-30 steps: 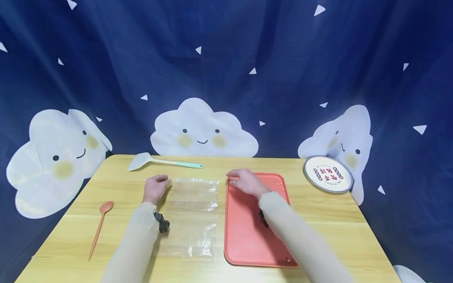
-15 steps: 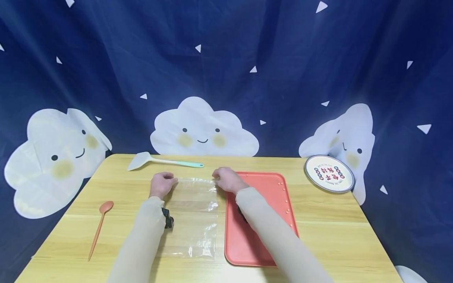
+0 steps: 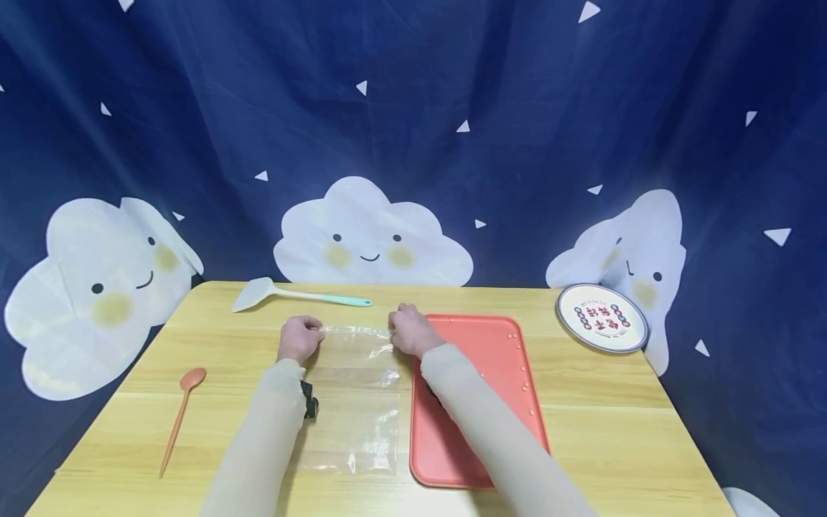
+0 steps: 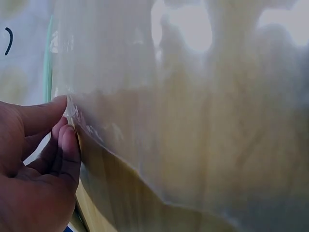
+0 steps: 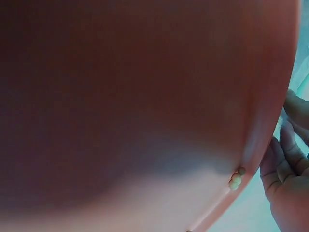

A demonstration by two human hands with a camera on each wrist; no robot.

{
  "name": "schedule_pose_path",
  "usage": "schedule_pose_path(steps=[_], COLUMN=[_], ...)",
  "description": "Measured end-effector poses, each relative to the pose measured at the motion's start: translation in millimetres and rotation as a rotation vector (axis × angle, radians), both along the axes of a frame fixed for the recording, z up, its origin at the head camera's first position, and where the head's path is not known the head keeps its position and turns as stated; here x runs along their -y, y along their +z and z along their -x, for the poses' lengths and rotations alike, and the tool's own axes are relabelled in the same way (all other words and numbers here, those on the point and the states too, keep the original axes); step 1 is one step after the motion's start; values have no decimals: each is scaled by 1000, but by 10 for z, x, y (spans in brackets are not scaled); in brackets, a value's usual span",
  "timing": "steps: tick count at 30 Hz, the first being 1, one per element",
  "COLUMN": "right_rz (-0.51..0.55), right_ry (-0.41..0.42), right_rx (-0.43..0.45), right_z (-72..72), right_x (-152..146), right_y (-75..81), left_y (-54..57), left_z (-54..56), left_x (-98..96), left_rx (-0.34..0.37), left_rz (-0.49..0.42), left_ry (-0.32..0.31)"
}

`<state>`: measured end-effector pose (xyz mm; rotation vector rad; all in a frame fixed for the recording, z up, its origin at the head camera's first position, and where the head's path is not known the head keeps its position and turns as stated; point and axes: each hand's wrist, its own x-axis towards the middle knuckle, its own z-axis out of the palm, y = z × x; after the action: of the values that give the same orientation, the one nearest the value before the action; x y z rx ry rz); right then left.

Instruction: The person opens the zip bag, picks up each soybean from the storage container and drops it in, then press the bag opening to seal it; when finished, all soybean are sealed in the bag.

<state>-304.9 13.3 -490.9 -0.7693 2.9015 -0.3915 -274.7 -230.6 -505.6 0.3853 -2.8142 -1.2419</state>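
Note:
A clear plastic bag (image 3: 355,402) lies flat on the table, between my two forearms. At its far left corner my left hand (image 3: 300,339) pinches the film between thumb and fingers. The left wrist view shows that pinch and the bag's edge (image 4: 145,181) raised off the wood. My right hand (image 3: 413,332) is at the bag's far right corner, thumb and fingertips together on it. In the right wrist view the red tray (image 5: 145,96) hides part of that hand. Small pale round grains (image 5: 235,180) sit along the tray's rim.
The red tray lies right of the bag, under my right forearm. A spatula (image 3: 297,293) with a mint handle lies at the table's back. An orange spoon (image 3: 183,416) is at left. A printed oval plate (image 3: 602,318) sits at the back right.
My right hand has moved left from the tray's far corner to the bag's corner. The left hand has come slightly right and now pinches the bag, which has shifted a little.

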Motion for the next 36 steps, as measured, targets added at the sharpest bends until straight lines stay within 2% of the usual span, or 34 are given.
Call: schedule_pose_path(steps=[3,7,11,14,19,22,27,31,36], right_rz=[21,77,181,246,352,440,610,707,683], right_ry=[-17,-25,-38,-22,14,19,12,13,61], right_rx=[-7,4,91,135,141,158,224,280,296], right_z=[11,21,1,-25,-63,-102,-211,-308,-440], right_x=[-19,-60,-110,-155,-255,-322,-427,-518,-647], right_y=[14,52,106,155,283,376,525,650,769], left_y=[8,13,18,50,157,248,415,519,662], left_z=[-17,-47,-93,-144,-255,-331,-463,-579,-739], left_x=[-4,38,115,155,153,133,84,27,-63], left_rx=[-3,-44,-115,-161,-203,-243,-351,-409,-428], left_rz=[-25,-81,-141,-234,-402,-460,-538,-546,-485], left_ry=[12,-12,-47,-62,-113,-148,-173,-182,-174])
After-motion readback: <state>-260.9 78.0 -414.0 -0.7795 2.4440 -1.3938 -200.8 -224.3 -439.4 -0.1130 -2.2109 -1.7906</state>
